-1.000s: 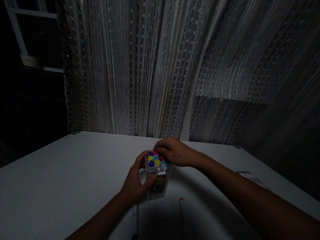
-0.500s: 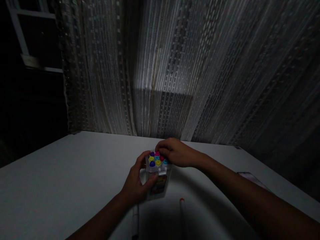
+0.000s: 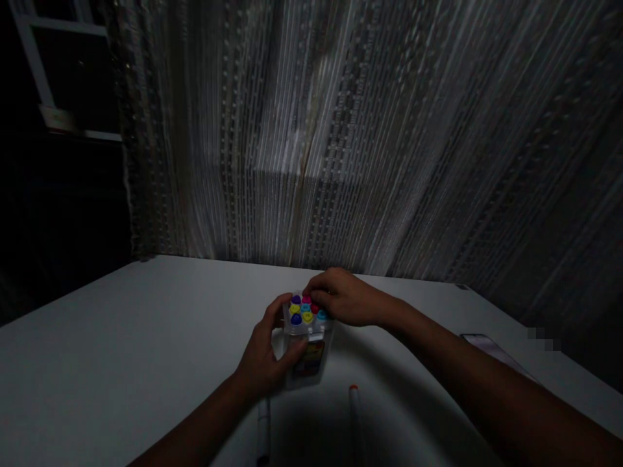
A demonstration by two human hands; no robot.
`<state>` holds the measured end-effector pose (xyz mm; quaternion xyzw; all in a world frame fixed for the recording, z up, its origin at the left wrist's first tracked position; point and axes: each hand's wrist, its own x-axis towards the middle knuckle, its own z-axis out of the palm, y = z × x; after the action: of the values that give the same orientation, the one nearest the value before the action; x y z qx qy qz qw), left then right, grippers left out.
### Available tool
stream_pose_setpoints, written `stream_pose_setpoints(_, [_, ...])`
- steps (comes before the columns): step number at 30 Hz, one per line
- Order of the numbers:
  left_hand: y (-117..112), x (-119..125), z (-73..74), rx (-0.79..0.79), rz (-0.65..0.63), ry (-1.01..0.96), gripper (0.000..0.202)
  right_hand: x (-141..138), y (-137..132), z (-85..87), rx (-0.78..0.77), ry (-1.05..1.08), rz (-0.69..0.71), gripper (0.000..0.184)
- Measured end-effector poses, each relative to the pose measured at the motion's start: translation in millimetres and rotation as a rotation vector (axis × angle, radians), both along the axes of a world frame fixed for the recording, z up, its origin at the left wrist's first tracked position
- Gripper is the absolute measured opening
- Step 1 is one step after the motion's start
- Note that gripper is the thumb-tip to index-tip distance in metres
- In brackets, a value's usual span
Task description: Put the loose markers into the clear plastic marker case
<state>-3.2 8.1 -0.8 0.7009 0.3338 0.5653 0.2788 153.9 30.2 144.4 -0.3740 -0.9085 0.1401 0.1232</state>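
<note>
A clear plastic box of markers [image 3: 307,344] stands on the white table [image 3: 121,337], with a colourful label on its front and purple, pink, yellow and blue caps showing at the top. My left hand [image 3: 267,347] wraps around the box's left side and lower front. My right hand [image 3: 341,297] lies curled over the far right caps, hiding some of them. Two loose markers lie near my wrists: a white one with a dark end [image 3: 263,431] and a white one with an orange tip [image 3: 355,415].
A phone [image 3: 491,348] lies flat near the table's right edge. A patterned curtain [image 3: 341,143] hangs along the far edge of the table. A window frame [image 3: 53,78] shows at the dark upper left.
My right hand has shifted slightly to the right over the caps. The light patch on the curtain has moved left and faded. The box and my left hand stay about the same.
</note>
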Motion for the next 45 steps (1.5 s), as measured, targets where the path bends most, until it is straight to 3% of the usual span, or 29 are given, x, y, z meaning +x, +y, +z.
stream_pose_setpoints(25, [-1.4, 0.4, 2.5, -0.013, 0.016, -0.001, 0.060, 1.9, 0.8, -4.1, -0.092, 0.086, -0.003, 0.013])
stream_pose_setpoints(45, [-0.4, 0.3, 1.9, 0.004, 0.018, -0.002, 0.060, 1.9, 4.2, -7.9, -0.034, 0.095, -0.019, 0.015])
